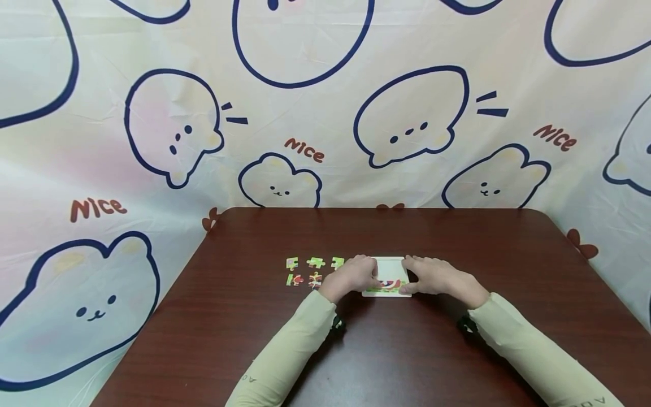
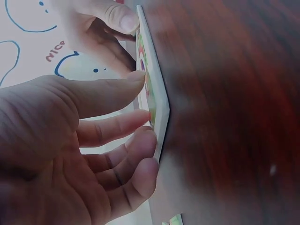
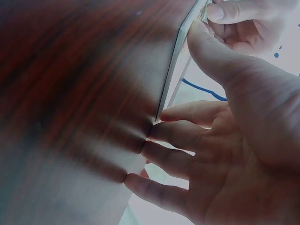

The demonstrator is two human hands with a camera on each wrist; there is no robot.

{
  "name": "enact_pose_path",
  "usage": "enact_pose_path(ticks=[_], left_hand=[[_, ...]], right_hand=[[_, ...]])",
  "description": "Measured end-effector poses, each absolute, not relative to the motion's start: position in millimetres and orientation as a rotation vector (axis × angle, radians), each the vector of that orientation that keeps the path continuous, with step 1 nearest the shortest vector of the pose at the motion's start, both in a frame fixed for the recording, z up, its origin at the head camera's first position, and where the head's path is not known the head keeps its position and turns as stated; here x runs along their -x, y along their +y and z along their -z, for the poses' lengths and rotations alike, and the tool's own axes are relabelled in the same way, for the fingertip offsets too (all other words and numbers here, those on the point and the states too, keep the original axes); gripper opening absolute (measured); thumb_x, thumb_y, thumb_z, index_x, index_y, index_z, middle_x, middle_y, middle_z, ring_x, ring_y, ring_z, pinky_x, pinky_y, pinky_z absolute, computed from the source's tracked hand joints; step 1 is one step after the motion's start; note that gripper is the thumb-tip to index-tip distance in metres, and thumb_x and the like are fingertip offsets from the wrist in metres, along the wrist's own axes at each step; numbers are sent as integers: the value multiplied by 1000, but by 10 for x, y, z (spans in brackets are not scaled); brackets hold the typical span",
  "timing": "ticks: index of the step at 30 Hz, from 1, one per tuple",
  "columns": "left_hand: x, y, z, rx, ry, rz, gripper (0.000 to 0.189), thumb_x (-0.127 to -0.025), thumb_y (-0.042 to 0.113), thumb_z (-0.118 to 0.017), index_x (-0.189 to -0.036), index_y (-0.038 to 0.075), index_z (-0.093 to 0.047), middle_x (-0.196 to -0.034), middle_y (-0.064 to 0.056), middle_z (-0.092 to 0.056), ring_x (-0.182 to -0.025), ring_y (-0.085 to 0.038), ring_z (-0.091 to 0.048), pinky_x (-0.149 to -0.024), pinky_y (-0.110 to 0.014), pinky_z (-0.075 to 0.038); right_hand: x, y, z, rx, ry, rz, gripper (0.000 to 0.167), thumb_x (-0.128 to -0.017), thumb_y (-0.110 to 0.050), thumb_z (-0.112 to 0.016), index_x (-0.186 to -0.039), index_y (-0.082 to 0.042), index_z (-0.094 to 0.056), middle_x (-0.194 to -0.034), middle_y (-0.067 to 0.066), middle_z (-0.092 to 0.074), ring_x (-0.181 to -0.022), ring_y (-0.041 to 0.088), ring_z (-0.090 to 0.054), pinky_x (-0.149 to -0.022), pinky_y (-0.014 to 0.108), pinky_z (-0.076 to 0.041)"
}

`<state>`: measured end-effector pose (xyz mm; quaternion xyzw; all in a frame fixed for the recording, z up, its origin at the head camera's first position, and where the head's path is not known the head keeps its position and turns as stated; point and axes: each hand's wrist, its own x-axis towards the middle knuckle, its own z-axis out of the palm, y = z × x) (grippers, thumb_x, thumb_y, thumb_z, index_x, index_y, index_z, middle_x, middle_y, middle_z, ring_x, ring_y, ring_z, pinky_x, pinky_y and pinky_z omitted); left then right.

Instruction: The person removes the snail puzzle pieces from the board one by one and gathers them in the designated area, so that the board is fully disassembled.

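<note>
A white puzzle tray (image 1: 390, 265) lies flat on the table, with joined, colourful jigsaw pieces (image 1: 389, 286) along its near side. Over its left side reaches my left hand (image 1: 354, 276). In the left wrist view the thumb (image 2: 110, 93) and index finger touch the pieces, while the other fingers bend loosely at the tray's rim (image 2: 161, 112). My right hand (image 1: 437, 276) rests at the right side. Its thumb (image 3: 204, 42) touches the near right corner; the index fingertip meets the edge and the other fingers (image 3: 164, 157) spread onto the tabletop.
Loose jigsaw pieces (image 1: 316, 263) lie in two rows left of the tray, partly hidden behind the left hand. The dark wooden table (image 1: 244, 316) ends at a patterned cloth backdrop (image 1: 335, 113). Dark bands (image 1: 467, 325) show at the sleeve cuffs.
</note>
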<state>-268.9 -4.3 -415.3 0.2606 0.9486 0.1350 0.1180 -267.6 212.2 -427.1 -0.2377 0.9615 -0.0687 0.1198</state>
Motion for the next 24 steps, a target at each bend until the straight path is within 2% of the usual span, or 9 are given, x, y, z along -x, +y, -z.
enact_pose_path(ticks=[4, 8, 12, 18, 24], left_hand=[[2668, -43, 4150, -772, 2774, -403, 24, -86, 29, -76, -73, 13, -63, -66, 6, -53, -60, -9, -48, -53, -22, -38], [2654, -38, 4151, -771, 2775, -402, 30, -86, 29, -77, -65, 13, -62, -58, 6, -49, -55, -9, -45, -50, -22, -36], [2656, -32, 4158, -749, 2772, -404, 25, -86, 29, -76, -72, 12, -63, -65, 5, -54, -61, -11, -48, -53, -22, -38], [2693, -39, 4184, -803, 2778, -396, 24, -86, 29, -75, -71, 13, -67, -69, 5, -60, -64, -11, -51, -56, -22, -40], [2694, -35, 4192, -792, 2780, -392, 22, -87, 31, -75, -77, 14, -66, -75, 5, -59, -72, -11, -50, -61, -22, -42]], right_hand=[[2672, 2113, 4266, 697, 2807, 203, 61, -85, -54, -69, -123, -9, -55, -144, 27, -48, -118, 39, -58, -89, 54, -49], [2672, 2110, 4265, 696, 2807, 200, 59, -84, -55, -69, -121, -10, -55, -143, 26, -49, -111, 34, -61, -84, 50, -50], [2681, 2117, 4278, 695, 2809, 199, 55, -84, -55, -70, -115, -12, -56, -143, 25, -50, -104, 30, -61, -79, 45, -50], [2672, 2116, 4266, 700, 2804, 206, 64, -85, -53, -69, -127, -7, -54, -144, 27, -48, -117, 39, -59, -90, 54, -49], [2676, 2110, 4277, 701, 2804, 200, 65, -85, -53, -69, -128, -7, -54, -145, 28, -47, -122, 41, -56, -93, 56, -48]])
